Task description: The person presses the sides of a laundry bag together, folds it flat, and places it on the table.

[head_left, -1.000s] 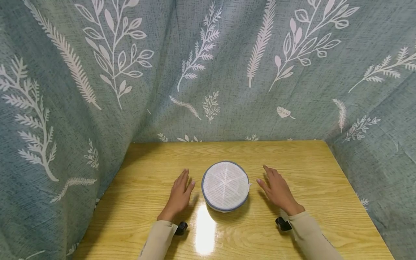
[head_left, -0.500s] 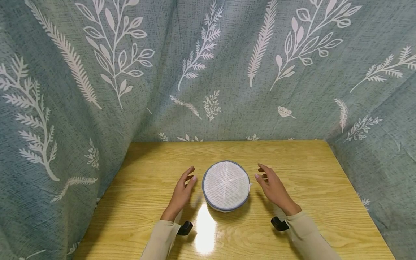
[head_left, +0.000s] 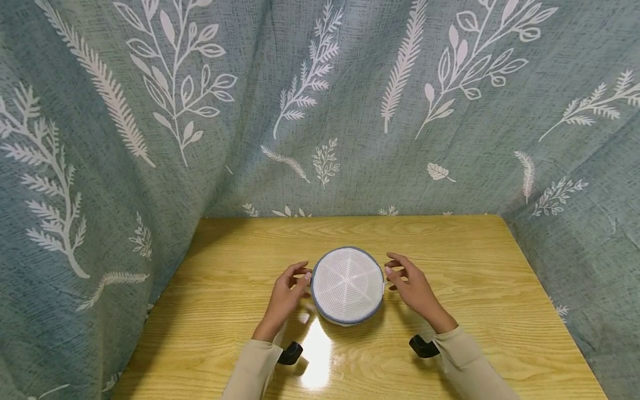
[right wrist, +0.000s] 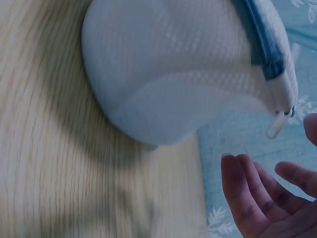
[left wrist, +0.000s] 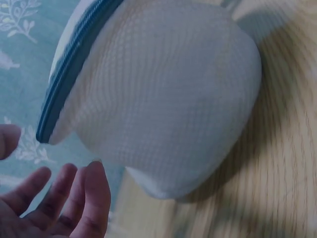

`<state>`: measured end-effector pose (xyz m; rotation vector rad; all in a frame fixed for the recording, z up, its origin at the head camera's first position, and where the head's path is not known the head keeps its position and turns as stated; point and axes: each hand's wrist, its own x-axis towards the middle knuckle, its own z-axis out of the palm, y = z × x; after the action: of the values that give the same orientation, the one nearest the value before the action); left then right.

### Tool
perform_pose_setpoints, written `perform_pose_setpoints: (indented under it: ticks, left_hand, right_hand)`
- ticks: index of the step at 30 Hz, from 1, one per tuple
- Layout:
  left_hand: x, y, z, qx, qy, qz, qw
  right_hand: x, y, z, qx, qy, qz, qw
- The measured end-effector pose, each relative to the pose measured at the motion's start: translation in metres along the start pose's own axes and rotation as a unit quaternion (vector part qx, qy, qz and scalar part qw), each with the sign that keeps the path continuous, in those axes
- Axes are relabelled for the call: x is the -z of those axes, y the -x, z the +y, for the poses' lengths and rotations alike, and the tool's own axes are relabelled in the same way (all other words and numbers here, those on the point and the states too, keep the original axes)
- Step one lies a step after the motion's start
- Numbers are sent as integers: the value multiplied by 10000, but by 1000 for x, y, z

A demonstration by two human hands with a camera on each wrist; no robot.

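Observation:
A round white mesh laundry bag [head_left: 347,284] with a blue zipper edge stands on the wooden table between both hands. My left hand [head_left: 286,295] is at its left side, fingers loosely bent, fingertips right at the blue rim. On the other side my right hand [head_left: 416,289] has its thumb and fingertips close to the zipper end. In the left wrist view the soft mesh side of the bag [left wrist: 168,94] bulges above the spread fingers [left wrist: 94,193]. A small zipper pull [right wrist: 275,126] hangs near the right fingers [right wrist: 237,188] in the right wrist view. Neither hand grips anything.
The wooden table [head_left: 240,244] meets a blue-green leaf-print curtain [head_left: 350,166] at its back and sides. Black wrist cameras [head_left: 424,346] sit under both wrists. A bright light reflection lies on the tabletop in front of the bag.
Both hands have moved inward toward the bag from either side, and their fingers have bent more. The bag has stayed in place.

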<state>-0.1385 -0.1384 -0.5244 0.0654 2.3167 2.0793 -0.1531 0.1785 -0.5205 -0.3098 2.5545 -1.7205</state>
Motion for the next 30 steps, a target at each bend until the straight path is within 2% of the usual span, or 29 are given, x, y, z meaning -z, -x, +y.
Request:
perform_pose_setpoints:
  ticks: [8,14,23,30]
  left_hand:
    - [-7,-1,2,111,71,114,9998]
    - [-10,0,3,267,158,225,9993]
    - [-13,0,3,374,384,305,9981]
    - [-14,0,3,354,241,395,9983]
  right_hand:
    - [-3,0,-7,-104,-672,-69,9977]
    - [-4,0,-9,-283,-961,-73,9949]
    - [-8,-1,-7,-240,-937,-41,9953]
    - [-9,-1,-8,-292,-931,-141,9951]
